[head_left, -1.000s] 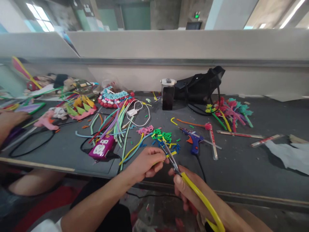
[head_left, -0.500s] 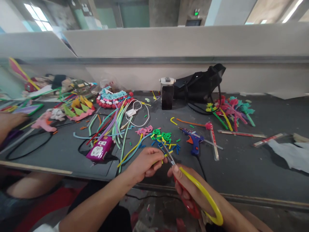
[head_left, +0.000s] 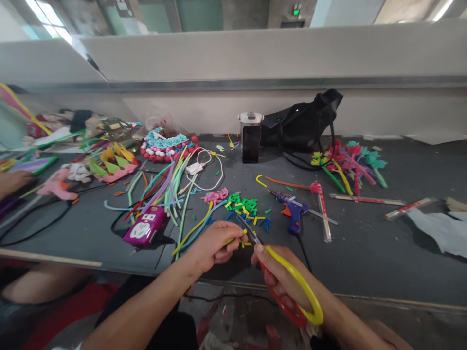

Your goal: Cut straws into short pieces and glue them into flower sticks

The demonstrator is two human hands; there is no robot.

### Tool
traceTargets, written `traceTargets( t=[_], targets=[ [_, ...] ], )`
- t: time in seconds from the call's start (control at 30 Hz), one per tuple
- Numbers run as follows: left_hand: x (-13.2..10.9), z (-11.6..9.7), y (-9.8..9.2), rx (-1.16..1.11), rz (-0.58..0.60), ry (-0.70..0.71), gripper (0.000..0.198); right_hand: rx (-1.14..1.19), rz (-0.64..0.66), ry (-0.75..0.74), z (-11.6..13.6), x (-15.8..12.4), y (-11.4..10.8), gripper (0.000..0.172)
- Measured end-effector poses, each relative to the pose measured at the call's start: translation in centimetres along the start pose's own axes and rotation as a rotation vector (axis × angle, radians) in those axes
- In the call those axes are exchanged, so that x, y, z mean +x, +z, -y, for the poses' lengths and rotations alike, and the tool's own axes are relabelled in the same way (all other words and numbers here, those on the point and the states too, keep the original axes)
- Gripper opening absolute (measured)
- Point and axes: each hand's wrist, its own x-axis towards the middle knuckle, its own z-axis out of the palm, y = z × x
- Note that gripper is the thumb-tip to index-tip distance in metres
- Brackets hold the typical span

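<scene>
My left hand [head_left: 219, 241] pinches a yellow pipe cleaner [head_left: 229, 240], whose short end pokes out past the fingertips. Around the handles of a pair of scissors [head_left: 297, 279], one yellow and one red, my right hand [head_left: 279, 270] is closed. The blades point up and left, close beside the yellow end. Just beyond my hands lie small cut pieces: a green pile [head_left: 245, 204], a pink pile [head_left: 215, 195], and scattered blue pieces [head_left: 266, 224] with yellow ones among them.
A blue glue gun [head_left: 295, 214] lies right of the pieces. Left are a purple power strip [head_left: 146, 227] and long pipe cleaners [head_left: 175, 189]. Behind stand a phone [head_left: 251, 144] and a black bag [head_left: 299, 124]. Another person's hand [head_left: 14, 183] is at far left.
The scissors have drawn slightly left and their blades look closer together. Some yellow bits now lie on the table by my left fingertips. The whole view has shifted a little.
</scene>
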Motion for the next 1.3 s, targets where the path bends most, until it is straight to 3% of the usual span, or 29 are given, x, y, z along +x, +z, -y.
traceTargets(
  t=[0.23, 0.4, 0.53, 0.63, 0.77, 0.97, 1.17, 1.3],
  targets=[
    [-0.6, -0.3, -0.3, -0.028, 0.109, -0.009, 0.022, -0.025, -0.007, -0.095, -0.1, -0.3, -0.5, 0.055],
    [-1.4, 0.2, 0.4, -0.011, 0.324, -0.083, 0.024, -0.084, -0.204, -0.301, 0.2, -0.8, -1.4, 0.059],
    [-1.7, 0.6, 1.2, -0.029, 0.433, -0.128, 0.024, -0.057, -0.231, -0.482, -0.1, -0.5, -1.5, 0.064],
    [-1.8, 0.7, 1.8, -0.047, 0.475, -0.167, 0.027, -0.117, -0.209, -0.524, -0.4, -0.7, -0.9, 0.053],
    [-1.8, 1.0, 2.2, -0.074, 0.478, -0.213, 0.026, -0.271, -0.206, -0.568, -0.6, -1.2, -0.4, 0.035],
    [-1.6, 1.7, 1.9, -0.08, 0.475, -0.197, 0.027, -0.464, -0.283, -0.614, -0.9, -1.4, -0.5, 0.028],
    [-2.2, 1.1, 1.9, 0.13, 0.384, -0.03, 0.033, -0.368, -0.408, -0.581, 0.2, -1.9, -1.1, 0.03],
    [-2.5, 0.7, 2.4, 0.163, 0.25, 0.041, 0.03, -0.195, -0.357, -0.483, 0.3, -2.0, -1.6, 0.045]
  ],
)
